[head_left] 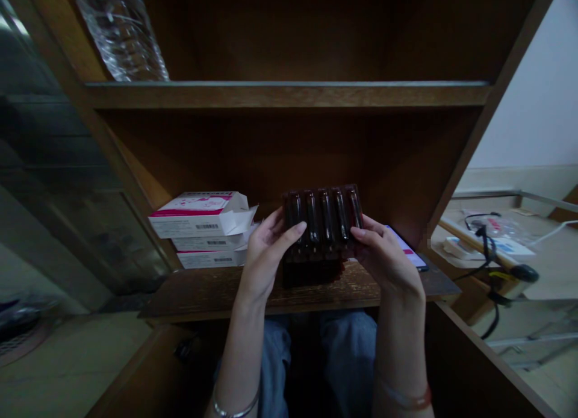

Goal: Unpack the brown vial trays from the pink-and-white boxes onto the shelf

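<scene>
Between my two hands is a dark brown tray of ampoules [326, 219], several slim vials side by side, tilted up toward me. My left hand [268, 249] grips its left edge, thumb on the front. On the opposite edge my right hand [383, 249] holds it the same way, thumb pressed near the lower right corner. Just below it, a stack of similar dark trays [311, 273] sits on the wooden shelf [356, 288]; its upper part is hidden. To the left lie stacked white and pink boxes [198, 216], with end flaps folded out.
A phone [409, 249] with a lit screen lies behind my right hand. A clear plastic bottle [124, 35] stands on the upper shelf [289, 96]. On the right, a side table [551, 273] carries cables, a plastic bag and a tan pole with a black tip.
</scene>
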`<state>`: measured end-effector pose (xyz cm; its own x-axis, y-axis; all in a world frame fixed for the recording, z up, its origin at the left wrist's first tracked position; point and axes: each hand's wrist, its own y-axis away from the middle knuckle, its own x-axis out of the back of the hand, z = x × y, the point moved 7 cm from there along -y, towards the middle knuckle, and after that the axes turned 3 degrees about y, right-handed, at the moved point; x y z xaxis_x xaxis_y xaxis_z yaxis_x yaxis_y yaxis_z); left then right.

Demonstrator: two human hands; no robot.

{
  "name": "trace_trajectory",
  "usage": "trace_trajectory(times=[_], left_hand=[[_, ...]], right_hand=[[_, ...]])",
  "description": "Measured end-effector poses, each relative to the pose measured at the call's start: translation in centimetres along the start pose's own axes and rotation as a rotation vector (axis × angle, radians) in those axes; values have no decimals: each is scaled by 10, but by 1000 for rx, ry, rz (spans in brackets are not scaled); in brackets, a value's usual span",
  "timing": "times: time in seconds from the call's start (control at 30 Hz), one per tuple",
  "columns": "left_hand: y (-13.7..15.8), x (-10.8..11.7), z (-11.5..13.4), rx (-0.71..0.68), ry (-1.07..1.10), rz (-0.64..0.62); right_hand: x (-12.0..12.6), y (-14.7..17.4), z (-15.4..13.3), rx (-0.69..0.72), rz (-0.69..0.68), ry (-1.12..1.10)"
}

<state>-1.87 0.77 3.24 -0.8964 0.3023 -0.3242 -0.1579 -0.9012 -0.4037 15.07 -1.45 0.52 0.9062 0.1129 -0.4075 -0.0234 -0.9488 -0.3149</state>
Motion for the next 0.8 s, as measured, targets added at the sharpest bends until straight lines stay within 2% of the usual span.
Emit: trace_trajectory(times=[0.1,0.27,0.47,0.63,0.73,0.8], left_hand=[[1,2,2,-14,-23,-11],[4,3,5,-65,-109,-94],[9,-4,24,-350,-285,-170],[16,-9,33,-579,-435,-89],[22,-10,39,-696,-497,-15],[23,-9,41,-715,-494,34]], right_hand=[[-1,0,-1,28,-48,49],[6,3,-6,149,-5,188],[0,12,-25,357,-73,328],[-4,13,-28,369,-45,457],[-5,11,-23,330,-60,375],[-3,9,-17,262,-48,285]])
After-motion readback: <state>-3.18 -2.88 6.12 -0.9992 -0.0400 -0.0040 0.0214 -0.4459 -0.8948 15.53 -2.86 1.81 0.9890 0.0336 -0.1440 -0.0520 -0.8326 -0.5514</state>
